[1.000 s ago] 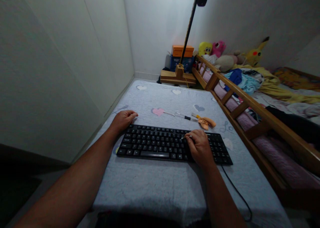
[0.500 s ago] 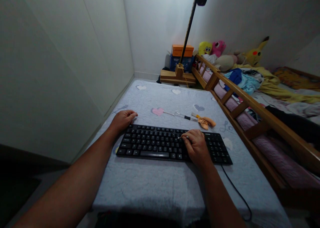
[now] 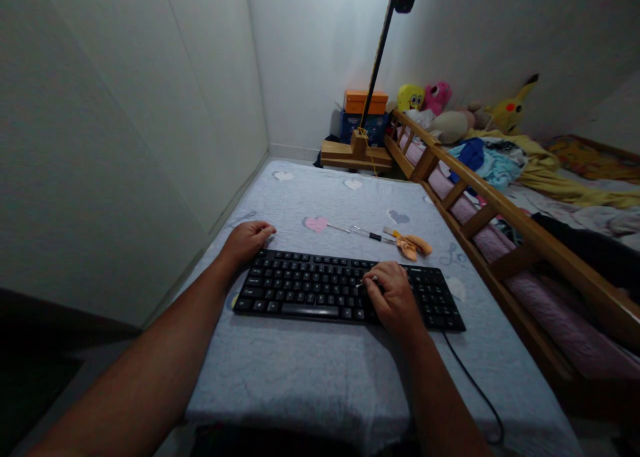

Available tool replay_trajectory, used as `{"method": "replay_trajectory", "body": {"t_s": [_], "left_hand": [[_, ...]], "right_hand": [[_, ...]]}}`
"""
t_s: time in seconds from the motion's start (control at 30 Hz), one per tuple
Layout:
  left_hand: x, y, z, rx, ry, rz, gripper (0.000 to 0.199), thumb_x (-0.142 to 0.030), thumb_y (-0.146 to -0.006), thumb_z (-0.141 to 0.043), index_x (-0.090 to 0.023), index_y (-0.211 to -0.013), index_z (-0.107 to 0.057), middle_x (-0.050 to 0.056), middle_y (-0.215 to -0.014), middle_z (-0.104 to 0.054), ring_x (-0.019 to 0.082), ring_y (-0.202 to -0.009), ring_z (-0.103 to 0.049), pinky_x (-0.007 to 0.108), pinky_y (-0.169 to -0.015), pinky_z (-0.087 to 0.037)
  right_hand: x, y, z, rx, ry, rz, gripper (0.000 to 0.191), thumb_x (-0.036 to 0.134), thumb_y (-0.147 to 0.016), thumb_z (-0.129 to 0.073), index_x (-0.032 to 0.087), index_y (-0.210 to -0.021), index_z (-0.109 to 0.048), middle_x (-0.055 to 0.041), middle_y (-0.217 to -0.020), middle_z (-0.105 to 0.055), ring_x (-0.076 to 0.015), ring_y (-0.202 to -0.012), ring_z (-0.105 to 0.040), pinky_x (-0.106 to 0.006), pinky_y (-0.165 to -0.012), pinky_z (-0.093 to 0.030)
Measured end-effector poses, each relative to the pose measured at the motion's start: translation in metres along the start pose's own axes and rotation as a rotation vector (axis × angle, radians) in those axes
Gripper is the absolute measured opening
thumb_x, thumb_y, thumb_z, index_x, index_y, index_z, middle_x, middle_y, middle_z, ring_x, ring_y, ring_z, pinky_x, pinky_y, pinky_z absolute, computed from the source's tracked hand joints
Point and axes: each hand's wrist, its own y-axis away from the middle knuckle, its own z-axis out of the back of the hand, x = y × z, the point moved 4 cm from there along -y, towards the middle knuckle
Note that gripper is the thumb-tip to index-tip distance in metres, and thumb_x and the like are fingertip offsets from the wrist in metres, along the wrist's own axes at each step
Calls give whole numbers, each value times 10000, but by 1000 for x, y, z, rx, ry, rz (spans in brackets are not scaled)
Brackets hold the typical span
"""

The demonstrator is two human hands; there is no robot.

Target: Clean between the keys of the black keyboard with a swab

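Head view: black keyboard (image 3: 300,287) on the worktop (image 3: 300,363), thin stick (image 3: 359,285) at its keys
Right hand (image 3: 393,291) has its fingers pinched on the stick; left hand (image 3: 245,240) sits at the keyboard's far-left corner, can't tell from my end if it's gripping.

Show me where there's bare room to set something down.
One free patch of tablecloth lies between the forearms, from the keyboard to the near edge; another between the tools and the far edge. It's crowded where the right hand, tools and orange cloth sit close together.
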Motion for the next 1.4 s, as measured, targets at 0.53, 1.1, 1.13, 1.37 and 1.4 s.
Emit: {"method": "replay_trajectory", "body": {"t_s": [0.53,1.1,1.13,1.37,1.4], "left_hand": [[2,-2,2,7,16,-14,385,-484,-820,-510,-161,-838,-719,-3,-538,-588,199,-560,-546,301,-558,-377],[3,-2,0,15,28,17,393,-494,-826,-513,-156,-842,-714,-4,-529,-567,186,-525,-521,302,-543,-369],[2,-1,0,13,25,17,390,-491,-826,-514,-157,-845,-714,-5,-528,-568,185,-526,-522,301,-546,-370],[1,-2,1,12,20,1,377,-481,-823,-511,-164,-837,-714,-12,-529,-571,181,-533,-527,294,-546,-370],[1,-2,0,12,23,-1,379,-483,-825,-510,-164,-841,-714,-11,-532,-574,183,-535,-528,295,-545,-370]], "right_hand": [[-5,-37,-6,171,145,15,208,202,-912,-503,203,-740,-620,-58,-815,-645,-220,-869,-528,-394,-857,-382],[1,-28,-16,98,25,42,165,180,-916,-517,210,-801,-631,-50,-846,-645,-219,-891,-531,-406,-872,-381],[1,-28,-16,97,16,41,163,179,-916,-518,211,-805,-633,-50,-848,-647,-219,-893,-532,-406,-872,-383],[-3,-26,-14,79,-4,18,169,174,-910,-518,216,-790,-630,-44,-836,-642,-215,-880,-537,-396,-859,-389],[-4,-26,-14,77,0,15,171,174,-910,-516,215,-786,-628,-44,-833,-640,-214,-877,-537,-396,-858,-389]]}}
